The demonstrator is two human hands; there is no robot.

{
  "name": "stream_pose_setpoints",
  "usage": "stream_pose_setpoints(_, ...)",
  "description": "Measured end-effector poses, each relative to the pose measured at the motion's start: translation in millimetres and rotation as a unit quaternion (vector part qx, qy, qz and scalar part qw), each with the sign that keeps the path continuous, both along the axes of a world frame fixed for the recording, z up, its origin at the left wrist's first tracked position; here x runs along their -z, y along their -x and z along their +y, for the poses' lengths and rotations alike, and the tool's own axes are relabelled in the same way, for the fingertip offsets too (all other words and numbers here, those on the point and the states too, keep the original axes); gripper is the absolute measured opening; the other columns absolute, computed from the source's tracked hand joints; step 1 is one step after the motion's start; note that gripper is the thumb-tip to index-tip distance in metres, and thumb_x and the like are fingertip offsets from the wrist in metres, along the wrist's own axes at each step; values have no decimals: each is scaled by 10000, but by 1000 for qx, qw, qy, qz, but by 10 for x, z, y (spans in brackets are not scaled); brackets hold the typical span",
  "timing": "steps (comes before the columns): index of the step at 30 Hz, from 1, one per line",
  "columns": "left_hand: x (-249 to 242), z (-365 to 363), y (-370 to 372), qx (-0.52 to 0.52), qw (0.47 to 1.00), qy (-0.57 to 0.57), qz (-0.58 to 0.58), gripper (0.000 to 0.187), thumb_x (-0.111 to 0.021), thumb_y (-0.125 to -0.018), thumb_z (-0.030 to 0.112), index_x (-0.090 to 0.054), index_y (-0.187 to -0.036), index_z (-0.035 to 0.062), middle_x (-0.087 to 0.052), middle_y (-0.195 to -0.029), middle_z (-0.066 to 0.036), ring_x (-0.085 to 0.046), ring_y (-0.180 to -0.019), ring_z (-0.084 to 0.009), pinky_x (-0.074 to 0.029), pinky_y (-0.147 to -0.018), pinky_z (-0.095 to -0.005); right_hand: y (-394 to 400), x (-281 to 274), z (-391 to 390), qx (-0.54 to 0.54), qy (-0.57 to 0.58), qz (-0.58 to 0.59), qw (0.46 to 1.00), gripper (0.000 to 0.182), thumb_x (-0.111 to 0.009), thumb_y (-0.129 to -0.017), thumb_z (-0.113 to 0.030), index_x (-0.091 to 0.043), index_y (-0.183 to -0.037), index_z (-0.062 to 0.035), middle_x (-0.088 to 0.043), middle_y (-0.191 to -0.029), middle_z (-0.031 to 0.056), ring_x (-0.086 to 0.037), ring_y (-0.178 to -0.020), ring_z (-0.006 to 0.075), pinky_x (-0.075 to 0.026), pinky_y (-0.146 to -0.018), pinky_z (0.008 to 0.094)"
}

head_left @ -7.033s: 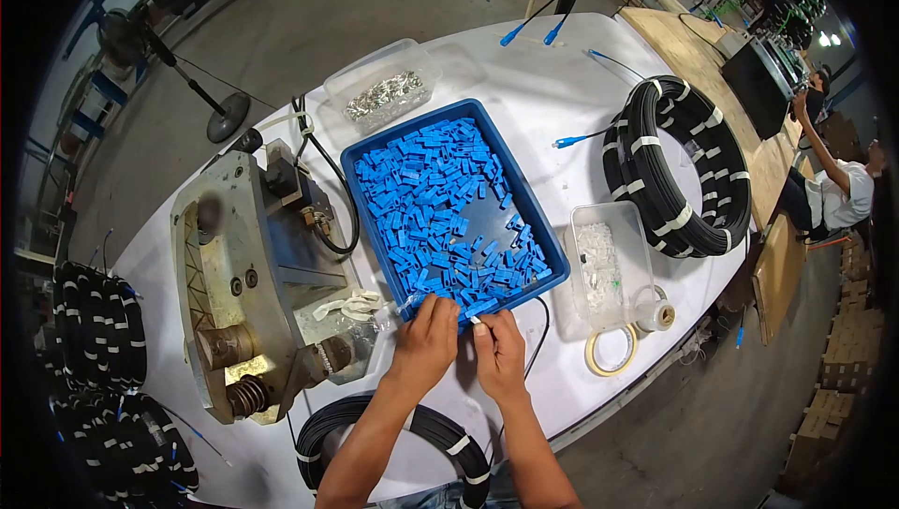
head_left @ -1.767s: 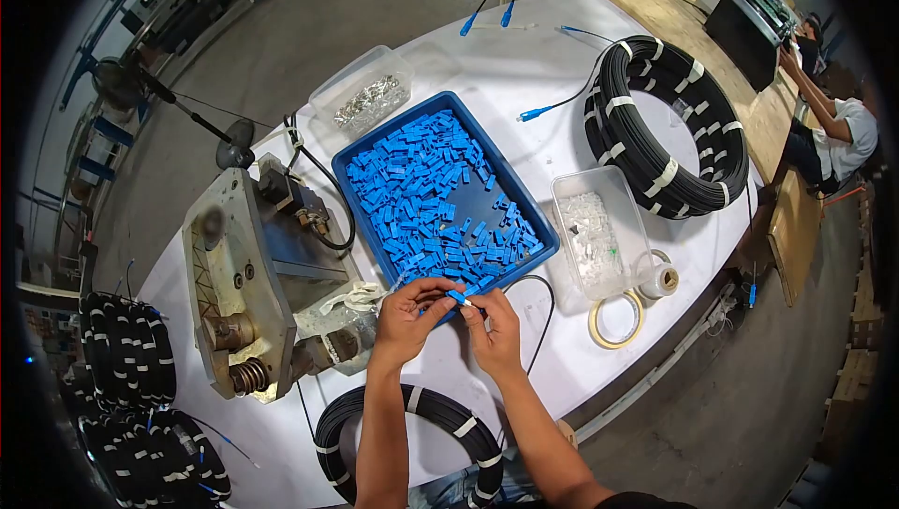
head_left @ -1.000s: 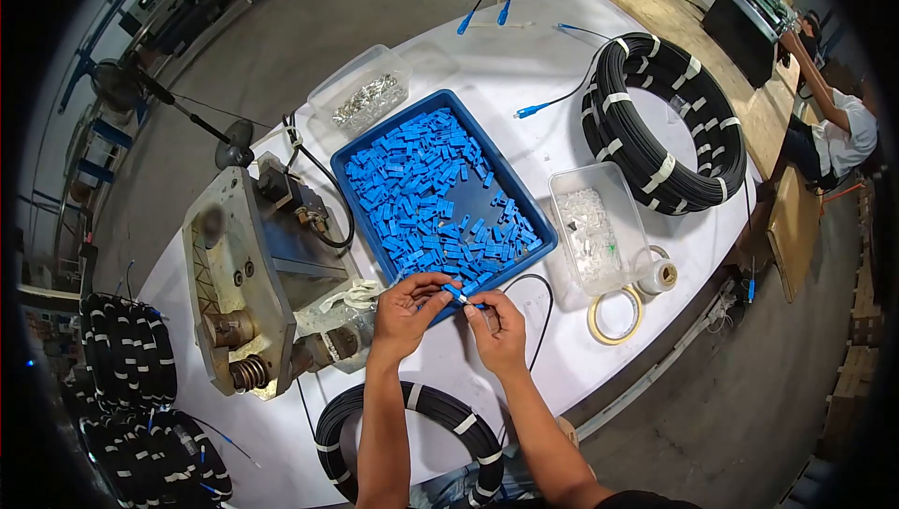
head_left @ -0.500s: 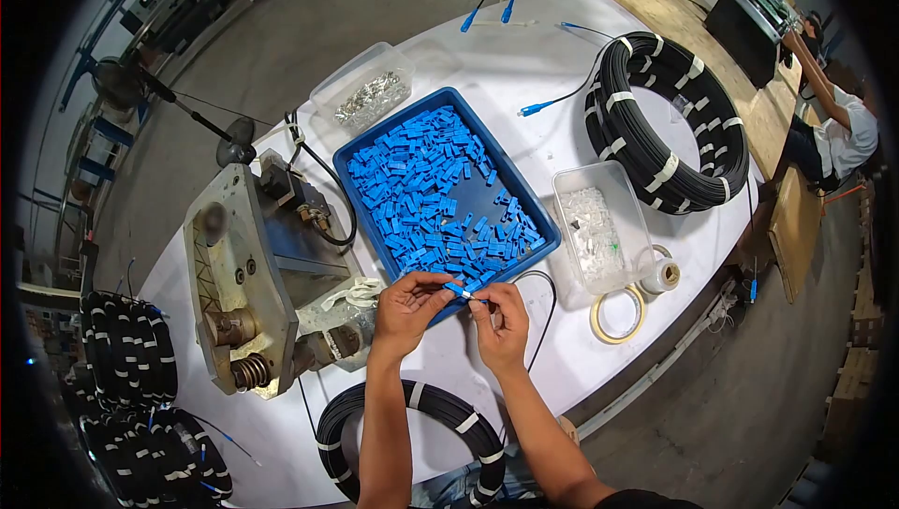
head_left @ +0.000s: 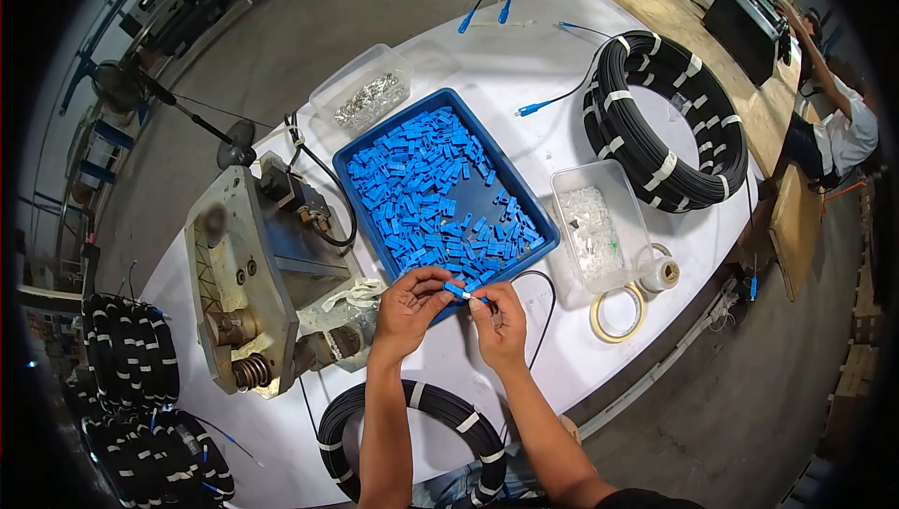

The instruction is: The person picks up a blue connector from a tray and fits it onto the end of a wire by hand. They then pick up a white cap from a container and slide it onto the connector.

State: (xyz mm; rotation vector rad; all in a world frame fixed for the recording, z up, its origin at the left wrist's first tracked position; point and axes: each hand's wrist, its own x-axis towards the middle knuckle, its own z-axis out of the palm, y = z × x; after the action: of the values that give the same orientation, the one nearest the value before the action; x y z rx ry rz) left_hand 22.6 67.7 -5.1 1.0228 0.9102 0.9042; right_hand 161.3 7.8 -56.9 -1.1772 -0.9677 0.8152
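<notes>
My left hand (head_left: 405, 314) pinches a small blue connector housing (head_left: 455, 290) between thumb and fingertips, at the near edge of a blue tray (head_left: 345, 164). Close beside it, my right hand (head_left: 503, 324) is closed on a small white connector piece (head_left: 467, 295) that meets the housing's right end. How deep the white piece sits inside cannot be made out. A thin black cable (head_left: 552, 303) curves out near my right hand and runs down the table. Many loose blue connector housings (head_left: 412, 181) fill the tray.
A metal press (head_left: 248, 275) stands left, and a coil of black cable (head_left: 412, 395) lies between my forearms. Clear bins of metal parts (head_left: 375, 97) and white parts (head_left: 592, 228), tape rolls (head_left: 618, 314) and a large cable coil (head_left: 618, 125) surround the tray. Another person (head_left: 847, 125) sits far right.
Both hands stay almost in place, still holding the small parts together. The fingers shift very slightly. At the far right, the other person's arm has moved a little.
</notes>
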Motion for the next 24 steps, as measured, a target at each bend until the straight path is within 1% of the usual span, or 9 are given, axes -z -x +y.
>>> stream_pose_setpoints(1,4,-1,4,0,1000,0,0,219,-650,-887,-30,-616,-1103,-43,-680,-1053,-123,-638,-983,-142,-506,-904,-263,3,-4,2,3,-1,12,1000,83,-651,-878,-29,-634,-951,7,-562,-892,67,-467,-702,113,-385,-627,233)
stream_pose_setpoints(3,27,-3,32,12,999,12,40,238,-652,-890,-22,-635,-1126,-47,-679,-1061,-110,-634,-971,-131,-509,-888,-251,16,-8,12,11,-7,12,1000,82,-651,-877,-26,-635,-951,5,-565,-893,68,-470,-704,114,-386,-629,233)
stream_pose_setpoints(6,85,-5,48,19,999,-20,36,240,-650,-891,-22,-650,-1131,-41,-679,-1067,-99,-631,-969,-125,-510,-878,-243,28,-38,14,26,-11,5,1000,81,-653,-875,-21,-638,-951,2,-569,-896,69,-476,-706,116,-388,-629,234)
stream_pose_setpoints(13,70,1,51,13,999,-21,30,241,-640,-897,-27,-647,-1137,-38,-681,-1063,-93,-630,-968,-125,-508,-880,-245,38,-49,18,38,-13,-12,999,83,-661,-866,-14,-642,-946,1,-572,-899,71,-487,-703,119,-395,-623,241)
stream_pose_setpoints(15,33,2,44,8,999,-20,44,238,-625,-909,-22,-642,-1145,-42,-681,-1070,-96,-628,-972,-125,-505,-881,-248,43,-53,21,41,-16,-11,999,80,-661,-866,-14,-643,-943,1,-573,-900,71,-486,-702,119,-395,-622,240)
stream_pose_setpoints(19,58,7,39,8,999,-29,36,235,-611,-921,-12,-639,-1152,-46,-681,-1078,-98,-626,-975,-125,-502,-882,-252,36,-70,19,44,-11,-16,999,77,-660,-865,-13,-646,-940,1,-576,-895,70,-484,-700,117,-394,-620,241)
stream_pose_setpoints(21,76,14,54,16,998,-41,41,263,-618,-914,-13,-624,-1176,-28,-683,-1109,-132,-647,-1002,-153,-526,-881,-266,33,-75,16,42,-13,-18,999,78,-659,-866,-14,-646,-941,2,-576,-892,70,-483,-699,117,-394,-620,241)
stream_pose_setpoints(24,67,8,41,16,998,-34,43,273,-613,-922,3,-621,-1194,-26,-684,-1114,-138,-650,-1004,-156,-525,-887,-268,27,-79,18,39,-15,-21,999,79,-658,-868,-16,-645,-943,4,-575,-884,68,-481,-698,116,-391,-620,240)
